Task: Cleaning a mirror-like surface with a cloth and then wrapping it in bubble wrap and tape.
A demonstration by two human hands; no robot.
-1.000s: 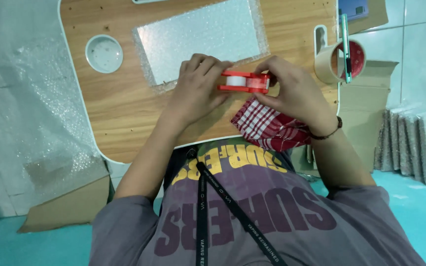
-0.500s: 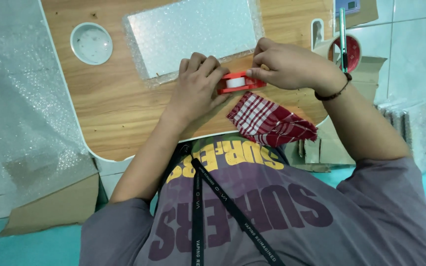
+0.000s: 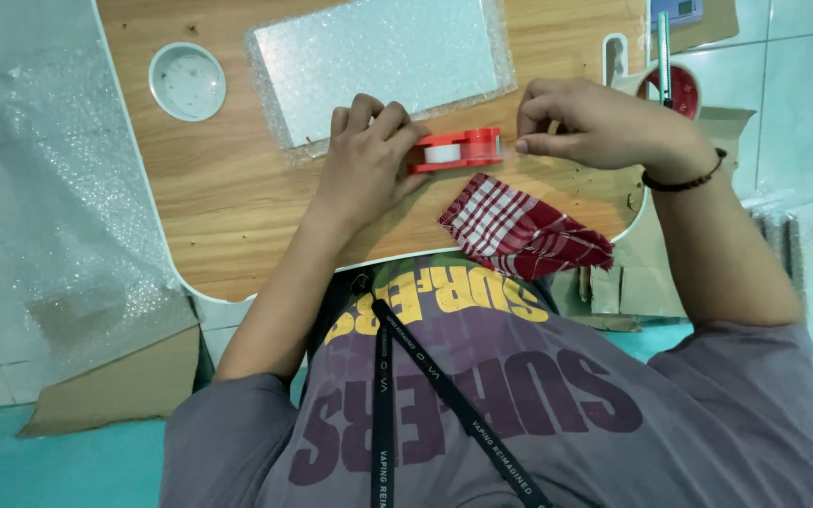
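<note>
Left hand grips a light, rigid red plastic tape dispenser by its body while right hand, at three o'clock, pinches its thin, sticky tape end

Left hand steadies the red tape dispenser — right hand pinches just beside it.

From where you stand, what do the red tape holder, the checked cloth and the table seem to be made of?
The red tape dispenser, under the left hand, looks like smooth moulded plastic: even colour, slight sheen. The checked cloth seems woven fabric, red and white, soft and crumpled into folds. The table shows wood grain with a pale rim; whether solid wood or a printed laminate cannot be told.
</note>
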